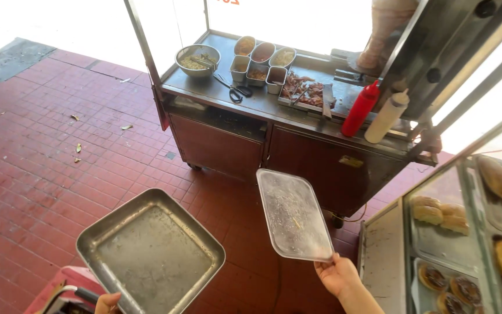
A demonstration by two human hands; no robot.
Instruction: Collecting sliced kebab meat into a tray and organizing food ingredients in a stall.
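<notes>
The right hand (337, 274) pinches the near edge of a clear plastic lid (293, 214), held up tilted over the red tile floor (36, 174). The left hand (107, 303), mostly out of frame, grips the near corner of a steel tray (151, 254). Beyond stands a cart whose worktop (262, 102) carries scissors (235, 90), a bowl (197, 60) and a red bottle (361, 109).
</notes>
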